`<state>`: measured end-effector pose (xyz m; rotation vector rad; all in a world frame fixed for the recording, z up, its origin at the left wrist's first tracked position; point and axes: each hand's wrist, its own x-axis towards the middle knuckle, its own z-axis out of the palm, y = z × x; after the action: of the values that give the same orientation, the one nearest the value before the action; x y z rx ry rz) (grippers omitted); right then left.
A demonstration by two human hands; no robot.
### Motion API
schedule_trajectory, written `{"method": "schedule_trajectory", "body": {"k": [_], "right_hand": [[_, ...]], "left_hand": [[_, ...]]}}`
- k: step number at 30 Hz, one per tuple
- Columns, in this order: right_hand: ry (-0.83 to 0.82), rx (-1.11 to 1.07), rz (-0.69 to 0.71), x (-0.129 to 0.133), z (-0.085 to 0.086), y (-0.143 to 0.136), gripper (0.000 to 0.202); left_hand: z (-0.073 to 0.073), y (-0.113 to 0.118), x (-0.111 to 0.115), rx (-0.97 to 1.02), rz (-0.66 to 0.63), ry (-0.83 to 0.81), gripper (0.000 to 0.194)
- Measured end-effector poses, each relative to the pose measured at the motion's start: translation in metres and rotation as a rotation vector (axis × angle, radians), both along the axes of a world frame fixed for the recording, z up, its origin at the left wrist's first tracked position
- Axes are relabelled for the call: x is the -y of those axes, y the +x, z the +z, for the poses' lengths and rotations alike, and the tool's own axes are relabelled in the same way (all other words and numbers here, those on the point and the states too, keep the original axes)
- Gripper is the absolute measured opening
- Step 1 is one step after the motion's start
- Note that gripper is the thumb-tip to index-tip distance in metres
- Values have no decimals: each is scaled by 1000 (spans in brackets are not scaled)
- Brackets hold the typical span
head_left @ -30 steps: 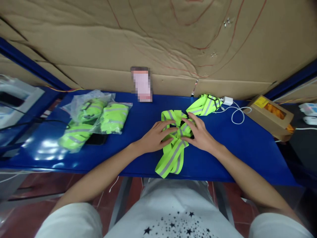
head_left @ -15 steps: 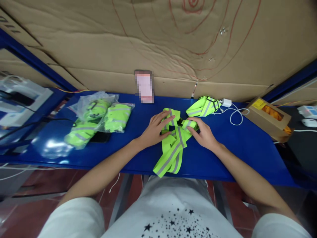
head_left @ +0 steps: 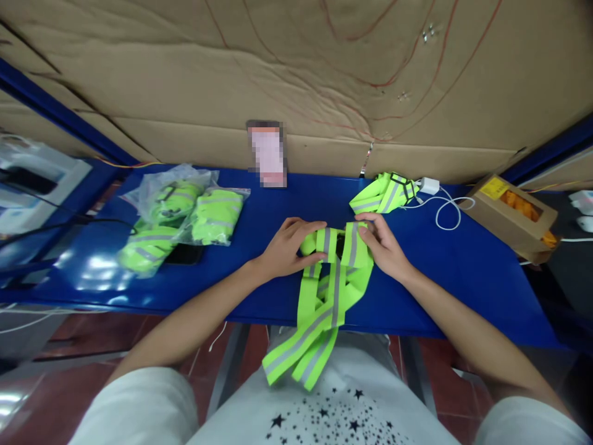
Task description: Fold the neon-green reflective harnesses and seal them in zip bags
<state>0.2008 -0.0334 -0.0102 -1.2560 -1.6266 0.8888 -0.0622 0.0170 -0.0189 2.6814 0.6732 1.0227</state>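
Note:
Neon yellow-green reflective straps [head_left: 336, 290] with grey stripes lie bunched at the middle of the blue table, their loose ends hanging over its front edge. My left hand [head_left: 296, 247] pinches the upper left part between thumb and fingers. At the upper right part, my right hand [head_left: 382, 247] grips another section, thumb in front. A small dark piece, perhaps a buckle, shows between the hands, partly covered by the strap. Just behind my right hand lies a second folded bundle of reflective straps [head_left: 384, 193] with black buckles.
Clear bags of folded reflective straps [head_left: 215, 216] lie on the left of the blue table [head_left: 445, 272]. A phone with a blurred screen [head_left: 269, 154] leans on the cardboard at the back. A white charger [head_left: 430, 185] with a cable and a cardboard box [head_left: 514, 213] are at right.
The straps have come toward me, and their ends now hang past the table edge. My hands hold the top sections more spread out. The view has shifted slightly.

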Motion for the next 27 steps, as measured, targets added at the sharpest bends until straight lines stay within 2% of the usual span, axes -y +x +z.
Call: {"method": "schedule_trajectory", "body": {"k": [3,7,12,15,19,23,27], "right_hand": [[128,186,-25,2,1,-1,34],[346,421,-69,2,5,4,40],[455,672,228,3,6,8,62],[440,741,320,3,3,9,67],[369,736,317,-1,0,13,68],[289,664,243,-6,-2,18,53],[153,508,136,-8,-3,18,37]], "left_hand": [[-1,1,2,-9,57,-109,50],[-2,3,1,61,179,-384,44],[-1,3,-8,221,214,-642,39],[-4,3,-13,301,213,-732,36],[-7,3,-18,339,215,-786,39],[-9,2,-22,383,231,-813,40],[-11,0,-28,487,251,-958,41]]}}
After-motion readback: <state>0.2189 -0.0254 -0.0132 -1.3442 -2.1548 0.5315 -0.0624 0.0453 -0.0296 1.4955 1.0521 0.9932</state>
